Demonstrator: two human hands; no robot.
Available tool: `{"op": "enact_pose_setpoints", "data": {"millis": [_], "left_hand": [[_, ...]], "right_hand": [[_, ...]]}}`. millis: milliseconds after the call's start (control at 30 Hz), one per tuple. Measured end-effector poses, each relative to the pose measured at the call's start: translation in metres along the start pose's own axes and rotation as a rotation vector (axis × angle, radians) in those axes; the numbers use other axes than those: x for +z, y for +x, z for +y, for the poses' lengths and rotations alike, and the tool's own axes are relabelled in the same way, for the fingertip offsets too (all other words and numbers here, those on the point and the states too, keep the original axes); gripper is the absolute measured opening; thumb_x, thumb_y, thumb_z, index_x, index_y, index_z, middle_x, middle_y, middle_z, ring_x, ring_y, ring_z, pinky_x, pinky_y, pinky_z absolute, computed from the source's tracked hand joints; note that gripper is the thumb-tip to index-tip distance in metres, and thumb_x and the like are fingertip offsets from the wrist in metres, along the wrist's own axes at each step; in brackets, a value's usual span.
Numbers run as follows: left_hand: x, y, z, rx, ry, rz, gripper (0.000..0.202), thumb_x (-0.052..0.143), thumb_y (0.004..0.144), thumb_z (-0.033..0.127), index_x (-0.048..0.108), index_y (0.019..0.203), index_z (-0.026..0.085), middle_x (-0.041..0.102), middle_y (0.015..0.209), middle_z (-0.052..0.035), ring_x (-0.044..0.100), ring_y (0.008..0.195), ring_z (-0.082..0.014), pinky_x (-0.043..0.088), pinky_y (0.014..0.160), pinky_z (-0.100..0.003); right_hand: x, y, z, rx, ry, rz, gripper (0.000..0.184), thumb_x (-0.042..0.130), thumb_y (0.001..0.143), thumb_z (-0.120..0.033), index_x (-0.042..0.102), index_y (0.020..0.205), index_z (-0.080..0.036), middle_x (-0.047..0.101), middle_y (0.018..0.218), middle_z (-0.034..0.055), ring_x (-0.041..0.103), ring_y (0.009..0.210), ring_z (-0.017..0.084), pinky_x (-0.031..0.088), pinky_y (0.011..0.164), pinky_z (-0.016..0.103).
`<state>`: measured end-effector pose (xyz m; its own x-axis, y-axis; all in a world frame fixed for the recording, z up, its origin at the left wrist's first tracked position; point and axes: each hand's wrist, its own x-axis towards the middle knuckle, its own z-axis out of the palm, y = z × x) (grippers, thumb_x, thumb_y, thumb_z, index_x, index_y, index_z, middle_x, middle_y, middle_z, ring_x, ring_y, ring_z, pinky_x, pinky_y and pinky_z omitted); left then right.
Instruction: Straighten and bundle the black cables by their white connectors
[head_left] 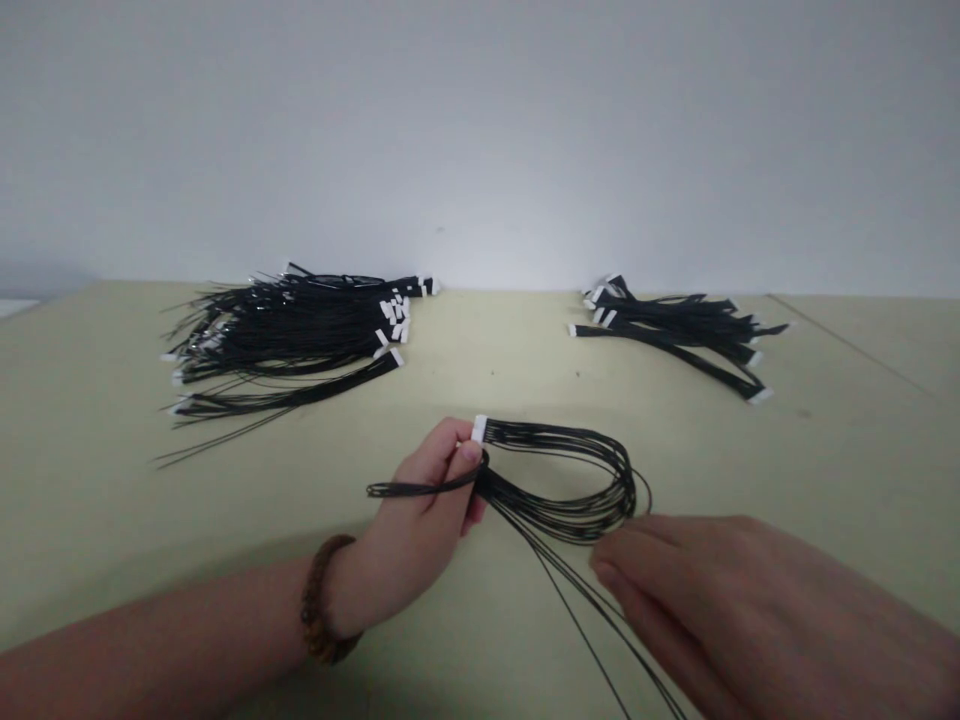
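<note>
Near the front middle, my left hand point(431, 490) is closed round a black wire harness point(559, 515). The white connector point(479, 429) of the harness shows above my left thumb. Its wires loop out to the right and come back to the hand. A small bent bunch of wires crosses over the back of the left thumb toward the left. Several loose strands trail down to the lower right. My right hand point(697, 590) is at the right end of the loop, fingers pressed together. Whatever its fingertips hold is hidden.
A large pile of black wire harnesses point(300, 325) with white connectors lies at the back left. At the back right is a smaller pile of harnesses point(667, 325). Both rest on a pale table point(480, 350) against a grey-white wall point(480, 140).
</note>
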<state>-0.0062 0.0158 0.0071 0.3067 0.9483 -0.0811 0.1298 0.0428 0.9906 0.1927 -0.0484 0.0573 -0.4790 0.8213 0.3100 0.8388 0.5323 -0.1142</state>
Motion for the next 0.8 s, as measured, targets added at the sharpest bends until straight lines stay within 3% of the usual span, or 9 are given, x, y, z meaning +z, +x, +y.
{"op": "enact_pose_setpoints", "data": {"millis": [67,133,300,567,800], "left_hand": [[0.0,-0.002,0.0,-0.004,0.015,-0.037,0.031,0.037,0.084,0.047,0.046,0.078,0.018,0.044,0.049,0.0079,0.037,0.042,-0.0001,0.029,0.04,-0.008],[0.0,-0.004,0.0,0.012,0.013,-0.092,0.031,0.036,0.085,0.046,0.046,0.076,0.018,0.044,0.05,0.0079,0.038,0.043,0.0003,0.03,0.041,-0.008],[0.0,-0.005,-0.001,0.055,-0.032,-0.153,0.028,0.036,0.087,0.042,0.044,0.074,0.018,0.044,0.049,0.0081,0.038,0.043,0.0003,0.029,0.042,-0.009],[0.0,-0.004,-0.002,0.013,-0.016,-0.16,0.03,0.036,0.086,0.045,0.044,0.074,0.018,0.047,0.051,0.0076,0.04,0.044,0.0003,0.031,0.042,-0.009],[0.003,-0.001,0.0,-0.064,-0.062,-0.139,0.034,0.038,0.083,0.05,0.041,0.072,0.019,0.044,0.045,0.009,0.037,0.038,0.0001,0.028,0.036,-0.008]], "right_hand": [[0.011,0.011,-0.009,0.087,0.165,-0.219,0.022,0.046,0.084,-0.017,0.056,0.064,-0.021,0.056,0.057,-0.004,0.05,0.046,0.009,0.033,0.045,0.023],[0.018,0.023,-0.014,0.146,0.306,-0.292,0.022,0.044,0.085,-0.017,0.057,0.067,-0.02,0.059,0.065,-0.0029,0.052,0.054,0.01,0.034,0.051,0.023],[0.022,0.034,-0.014,0.164,0.469,-0.289,0.02,0.045,0.082,-0.012,0.056,0.067,-0.018,0.053,0.062,-0.0048,0.044,0.055,0.007,0.03,0.054,0.022],[0.021,0.028,-0.013,0.066,0.335,-0.187,0.022,0.041,0.085,-0.015,0.05,0.065,-0.016,0.049,0.061,-0.0028,0.038,0.053,0.009,0.024,0.052,0.026],[0.022,0.03,-0.01,0.178,0.418,-0.174,0.021,0.042,0.084,-0.017,0.051,0.065,-0.019,0.051,0.06,-0.0045,0.04,0.051,0.008,0.026,0.049,0.023]]}}
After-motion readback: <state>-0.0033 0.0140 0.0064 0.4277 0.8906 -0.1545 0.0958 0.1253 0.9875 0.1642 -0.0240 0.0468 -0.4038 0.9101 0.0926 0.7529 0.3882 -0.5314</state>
